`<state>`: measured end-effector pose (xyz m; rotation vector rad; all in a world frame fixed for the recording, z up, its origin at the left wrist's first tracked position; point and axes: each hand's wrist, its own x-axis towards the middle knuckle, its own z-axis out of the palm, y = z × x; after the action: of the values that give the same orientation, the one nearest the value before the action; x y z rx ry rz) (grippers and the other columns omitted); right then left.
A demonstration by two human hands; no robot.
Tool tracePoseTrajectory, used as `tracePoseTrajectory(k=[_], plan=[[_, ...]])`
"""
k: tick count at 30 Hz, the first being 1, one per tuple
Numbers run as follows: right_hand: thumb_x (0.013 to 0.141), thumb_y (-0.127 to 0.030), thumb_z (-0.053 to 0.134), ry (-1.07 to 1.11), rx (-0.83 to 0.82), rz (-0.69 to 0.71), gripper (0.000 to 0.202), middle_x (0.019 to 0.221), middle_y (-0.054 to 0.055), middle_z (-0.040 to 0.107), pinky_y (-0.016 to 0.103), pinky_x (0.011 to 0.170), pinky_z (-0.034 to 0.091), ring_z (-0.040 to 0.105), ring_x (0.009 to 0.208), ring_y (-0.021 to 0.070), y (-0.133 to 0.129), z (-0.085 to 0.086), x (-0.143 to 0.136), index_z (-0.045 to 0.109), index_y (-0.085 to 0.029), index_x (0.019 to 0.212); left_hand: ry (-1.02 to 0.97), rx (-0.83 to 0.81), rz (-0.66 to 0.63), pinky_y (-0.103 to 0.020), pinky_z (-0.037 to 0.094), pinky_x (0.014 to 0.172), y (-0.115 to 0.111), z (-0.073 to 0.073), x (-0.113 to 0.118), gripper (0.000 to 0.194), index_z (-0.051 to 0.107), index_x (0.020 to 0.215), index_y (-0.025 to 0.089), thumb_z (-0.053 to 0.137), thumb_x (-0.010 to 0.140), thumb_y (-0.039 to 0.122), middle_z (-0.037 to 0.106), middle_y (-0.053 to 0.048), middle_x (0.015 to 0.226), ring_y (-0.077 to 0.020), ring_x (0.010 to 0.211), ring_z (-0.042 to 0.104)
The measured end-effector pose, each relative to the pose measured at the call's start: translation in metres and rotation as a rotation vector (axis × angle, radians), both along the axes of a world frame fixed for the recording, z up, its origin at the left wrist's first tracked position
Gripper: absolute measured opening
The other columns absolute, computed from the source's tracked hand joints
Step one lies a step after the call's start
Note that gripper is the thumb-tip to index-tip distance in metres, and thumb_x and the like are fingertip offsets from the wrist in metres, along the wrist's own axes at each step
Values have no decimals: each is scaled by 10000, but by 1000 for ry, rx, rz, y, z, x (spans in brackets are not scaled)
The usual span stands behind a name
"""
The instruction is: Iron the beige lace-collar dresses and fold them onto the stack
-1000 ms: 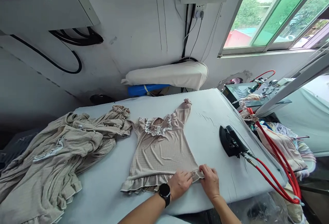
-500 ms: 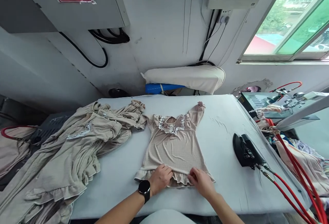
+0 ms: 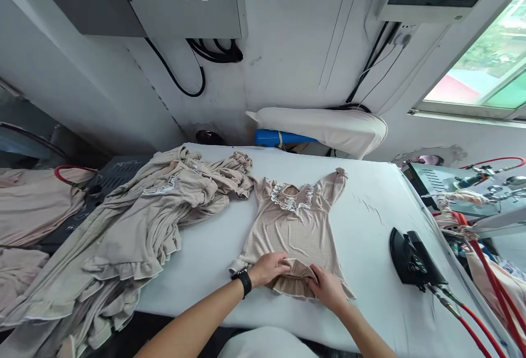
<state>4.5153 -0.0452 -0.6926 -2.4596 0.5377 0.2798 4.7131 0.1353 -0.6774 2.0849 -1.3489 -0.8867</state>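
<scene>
A small beige dress with a lace-trimmed collar and ruffled hem lies flat on the white-covered ironing table. My left hand, a dark watch on its wrist, grips the hem left of its middle. On the other side of the hem, my right hand pinches the ruffle between thumb and fingers. Between both hands the front edge is lifted, and the layer beneath shows. A black iron with red hoses rests on the table, well to the right of my right hand.
A heap of beige garments covers the table's left side. A padded white sleeve board stands behind the back edge by the wall. At right are a metal steam unit and red hoses. More pink cloth lies far left.
The view has swung left, so everything sits further right. My hands have raised the front hem layer, which lay flat before, opening a gap over the back layer.
</scene>
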Motion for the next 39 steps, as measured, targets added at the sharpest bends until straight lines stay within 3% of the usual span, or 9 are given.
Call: tracePoseTrajectory(k=[7,12,14,18,25,28,32,35,39], plan=[[802,-60,514,-3,-88,227,373,1139,38,677,327,809,400,650,1009,230,11,0,-18,630,-264,1093,-625,-146,-554,-370,427,818,20,-6,-7,237,655,999,179,423,1051,177,716,-86,967,-234,913,630],[917,-245,573,-137,-85,356,101,1044,40,652,367,908,421,615,1026,242,23,20,-19,660,-260,965,-671,-183,-629,-398,424,831,56,14,0,208,631,1150,166,608,970,267,697,-110,1065,-260,972,599],[1013,-317,488,-204,-26,278,186,979,35,646,347,875,432,621,954,214,28,22,-10,655,-254,961,-643,-180,-627,-393,416,857,63,19,0,218,620,1184,200,598,972,246,698,-98,1088,-253,988,599],[1044,-336,464,-191,46,86,215,915,14,655,316,801,437,627,864,190,37,7,5,638,-245,957,-608,-136,-465,-413,406,919,56,12,-15,280,608,1193,207,667,926,269,687,-95,1113,-277,1045,593],[946,-219,553,-93,2,242,89,945,9,693,337,855,414,638,923,207,36,-1,0,633,-238,911,-680,-192,-350,-406,402,976,49,-5,-16,86,644,1008,180,563,984,162,681,-80,1023,-244,1023,585],[913,-216,567,-54,22,268,85,893,-8,693,328,824,408,643,872,198,38,11,2,631,-248,865,-654,-196,-305,-444,323,1148,77,-2,8,244,647,1164,195,628,923,164,679,-91,1213,-260,1193,566],[914,-312,599,-132,93,236,150,977,2,674,325,838,436,639,927,208,65,21,29,628,-279,1057,-578,-65,155,-497,284,1212,134,5,41,552,581,1355,218,644,815,124,591,-111,1442,-296,1358,493],[785,-279,718,-183,135,230,551,1216,65,646,357,961,454,615,1125,261,100,14,61,538,-275,1306,-463,27,280,-466,350,1180,164,7,51,650,551,1412,249,649,780,130,599,-96,1439,-290,1329,529],[789,-155,605,-131,130,234,391,1179,90,650,358,945,459,616,1129,274,128,-3,87,597,-231,1173,-103,55,457,-349,462,1023,168,2,45,535,640,1306,284,649,785,163,719,-27,1229,-234,1125,652]])
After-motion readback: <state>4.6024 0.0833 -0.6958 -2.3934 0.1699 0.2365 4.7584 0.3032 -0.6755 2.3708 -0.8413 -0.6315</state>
